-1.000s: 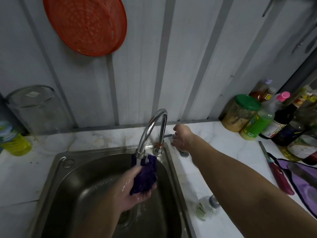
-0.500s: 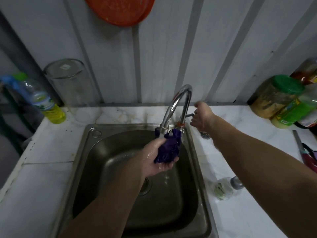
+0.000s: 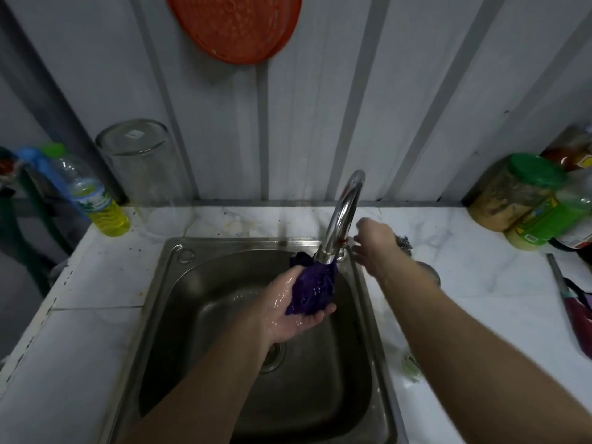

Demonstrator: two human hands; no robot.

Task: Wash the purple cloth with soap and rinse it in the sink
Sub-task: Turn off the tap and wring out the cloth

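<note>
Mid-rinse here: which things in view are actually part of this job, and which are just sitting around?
In use:
- purple cloth, bunched in the left hand
- faucet, right hand at its base
- sink

Lying about:
- orange strainer on the wall
- glass jar
- yellow liquid bottle
- green-lidded jar
- knife

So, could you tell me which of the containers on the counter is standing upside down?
The clear glass jar left of the faucet is inverted, mouth on the counter; the bottles and the green-lidded jar stand upright.

Single head-worn view, close above the sink (image 3: 179,251), facing forward and down.
</note>
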